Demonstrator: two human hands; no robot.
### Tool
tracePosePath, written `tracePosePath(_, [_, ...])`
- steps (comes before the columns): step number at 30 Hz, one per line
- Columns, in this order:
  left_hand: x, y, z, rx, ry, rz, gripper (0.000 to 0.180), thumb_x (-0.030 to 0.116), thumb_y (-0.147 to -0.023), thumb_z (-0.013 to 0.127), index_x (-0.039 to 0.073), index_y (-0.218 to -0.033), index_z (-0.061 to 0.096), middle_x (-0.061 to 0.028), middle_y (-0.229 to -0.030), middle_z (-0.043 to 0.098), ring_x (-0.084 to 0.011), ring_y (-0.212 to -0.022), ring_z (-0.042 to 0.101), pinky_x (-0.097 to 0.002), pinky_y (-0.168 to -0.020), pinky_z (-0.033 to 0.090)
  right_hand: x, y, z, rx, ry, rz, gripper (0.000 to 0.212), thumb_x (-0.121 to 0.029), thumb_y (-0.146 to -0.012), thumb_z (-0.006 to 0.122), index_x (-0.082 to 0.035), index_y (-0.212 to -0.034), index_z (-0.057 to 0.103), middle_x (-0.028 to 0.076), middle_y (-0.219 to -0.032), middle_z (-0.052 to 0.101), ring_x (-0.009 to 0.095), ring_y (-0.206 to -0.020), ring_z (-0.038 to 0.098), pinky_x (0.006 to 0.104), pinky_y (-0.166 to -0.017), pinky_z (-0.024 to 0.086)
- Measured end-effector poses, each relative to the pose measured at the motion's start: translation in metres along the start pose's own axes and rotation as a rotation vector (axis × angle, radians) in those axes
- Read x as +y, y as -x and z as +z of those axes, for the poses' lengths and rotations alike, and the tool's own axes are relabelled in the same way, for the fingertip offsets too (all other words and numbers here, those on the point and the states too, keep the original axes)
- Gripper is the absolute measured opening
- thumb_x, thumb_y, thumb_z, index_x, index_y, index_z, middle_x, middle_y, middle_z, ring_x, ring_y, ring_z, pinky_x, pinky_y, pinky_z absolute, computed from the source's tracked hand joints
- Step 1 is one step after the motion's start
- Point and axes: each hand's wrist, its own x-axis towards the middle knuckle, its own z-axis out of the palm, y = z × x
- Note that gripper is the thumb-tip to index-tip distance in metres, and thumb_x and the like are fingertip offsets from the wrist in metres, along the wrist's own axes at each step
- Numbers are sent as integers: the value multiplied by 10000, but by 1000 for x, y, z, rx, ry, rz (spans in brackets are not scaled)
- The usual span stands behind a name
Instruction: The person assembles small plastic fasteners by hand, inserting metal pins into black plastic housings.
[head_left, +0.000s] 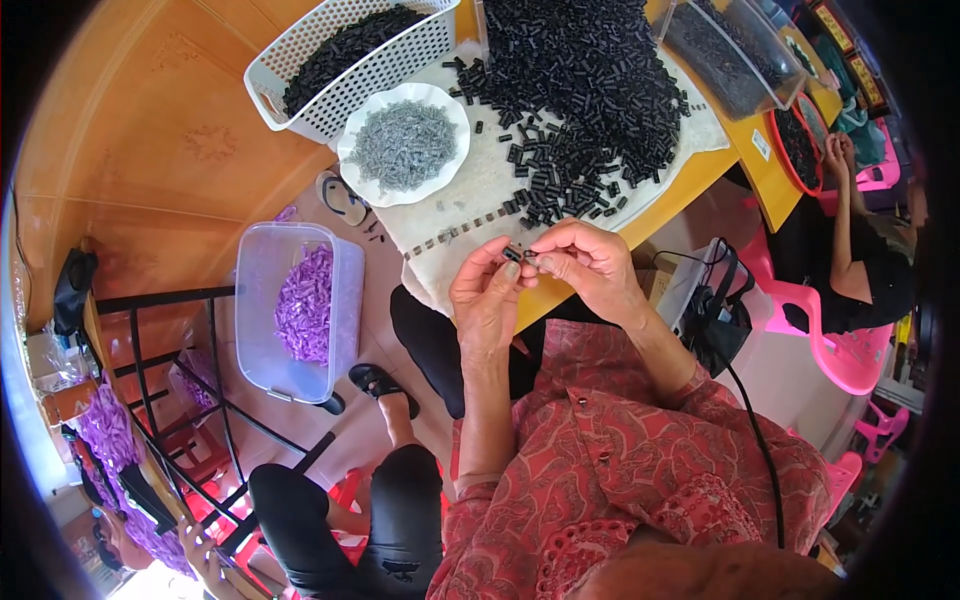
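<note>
Just over the near edge of the cloth-covered table, my two hands meet. Between thumb and fingers, my left hand [487,300] pinches a small black tube-shaped piece [512,254]. My right hand [592,268] is closed in a pinch right beside it, on a tiny dark part [531,258] too small to name. Beyond my hands, a big heap of similar black pieces [590,110] spreads over the white cloth [455,215]. A scalloped white plate [456,107] to the left carries a mound of small clear parts [404,143].
A white perforated basket [398,66] of black pieces stands at the far left, a clear bin [735,60] at the far right. On the floor, a translucent tub [255,330] holds purple pieces. Another person's legs [405,510] are at lower left; a co-worker sits beside a pink chair [830,350].
</note>
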Motion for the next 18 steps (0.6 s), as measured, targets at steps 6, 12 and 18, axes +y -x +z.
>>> tracePosePath(6, [-1,6,-7,41,-30,-9,220,-27,-880,576,-27,-1100,578,-129,-946,645,-204,-812,652,-317,-721,554,12,-1,1,56,230,-80,97,10,-869,600,44,-958,615,53,-881,604,100,-779,613,221,-687,503])
tracePosePath(12, [6,13,-13,144,-18,10,202,-12,-890,565,-25,-1091,583,-139,-973,643,-210,-814,650,-323,-721,555,16,-2,10,47,215,-11,101,11,-860,603,29,-957,627,44,-874,605,77,-771,592,210,-670,488])
tracePosePath(18, [12,17,-23,202,19,23,219,-12,-893,550,-20,-1109,587,-136,-973,640,-201,-798,639,-311,-708,544,15,-8,16,4,379,-54,139,34,-857,596,22,-993,617,41,-887,587,85,-795,565,215,-695,466])
